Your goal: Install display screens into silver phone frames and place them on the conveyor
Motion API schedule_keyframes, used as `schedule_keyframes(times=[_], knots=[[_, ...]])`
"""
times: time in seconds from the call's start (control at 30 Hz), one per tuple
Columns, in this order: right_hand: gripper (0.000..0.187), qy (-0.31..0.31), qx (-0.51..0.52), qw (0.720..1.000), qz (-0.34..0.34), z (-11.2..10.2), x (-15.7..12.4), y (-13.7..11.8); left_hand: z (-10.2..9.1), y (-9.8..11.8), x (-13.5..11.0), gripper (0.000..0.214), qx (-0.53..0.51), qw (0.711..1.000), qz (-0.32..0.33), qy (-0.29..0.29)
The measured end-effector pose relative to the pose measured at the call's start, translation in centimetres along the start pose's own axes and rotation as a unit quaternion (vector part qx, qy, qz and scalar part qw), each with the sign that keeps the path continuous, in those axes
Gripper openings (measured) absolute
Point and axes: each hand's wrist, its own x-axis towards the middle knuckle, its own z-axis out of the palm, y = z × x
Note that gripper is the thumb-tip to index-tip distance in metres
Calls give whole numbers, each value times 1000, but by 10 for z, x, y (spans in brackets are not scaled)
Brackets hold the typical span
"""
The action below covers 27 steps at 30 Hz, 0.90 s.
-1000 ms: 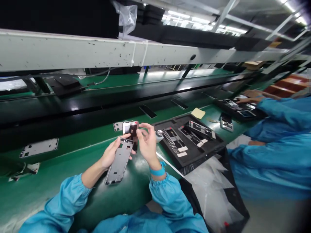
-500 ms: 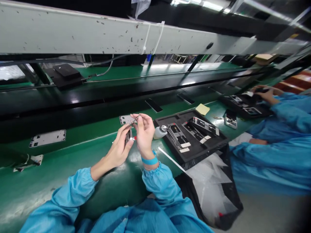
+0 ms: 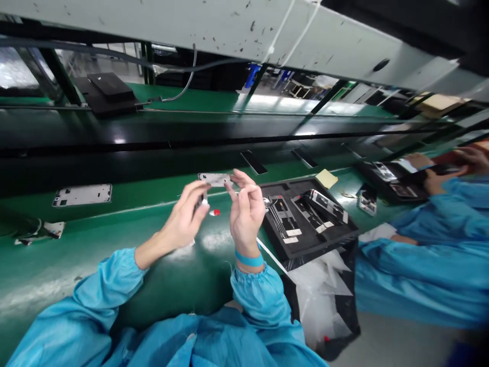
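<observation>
The half-curled right hand has drawn apart from the left hand, which grips a dark phone part above the tabletop, so we judge two-handed handling paused; whether the right holds anything, we cannot tell. Room to move lies nearer us, edged rightward by the black tray.

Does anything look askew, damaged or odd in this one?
Two small things. At the right of the black tray, one phone part lies askew, overlapping its neighbours. The pale beam above the bench has dark, chip-like marks across its surface.
</observation>
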Motion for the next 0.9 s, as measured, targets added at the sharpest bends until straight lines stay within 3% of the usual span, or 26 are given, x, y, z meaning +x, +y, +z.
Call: schedule_keyframes(times=[0.1,0.17,0.27,0.37,0.5,0.57,0.63,0.7,0.77,0.83,0.9], knots=[[34,-86,-193,975,73,-24,-13,36,-27,4,17,81,-134,978,-144,76],[36,-127,-265,948,122,-34,-22,62,-45,13,23,86,-269,936,-215,70],[34,-132,-301,930,162,-36,-34,88,-60,34,25,81,-434,864,-254,18],[32,-115,-311,925,185,-34,-37,95,-65,58,21,74,-518,817,-251,-25],[52,-94,-266,940,193,-32,-26,65,-65,80,10,69,-567,786,-239,-67],[68,-113,-160,962,189,-28,-18,32,-64,84,5,69,-576,779,-235,-77],[77,-169,29,968,185,-18,-12,-5,-61,85,1,70,-571,785,-226,-74],[70,-244,142,941,188,-4,-8,-37,-58,83,0,71,-557,800,-212,-68],[53,-282,183,922,193,10,-7,-54,-54,82,0,71,-544,812,-200,-65],[43,-263,197,926,182,18,-9,-57,-53,84,0,70,-539,822,-179,-52],[49,-237,205,936,160,15,-14,-51,-54,89,-1,68,-538,829,-153,-16]])
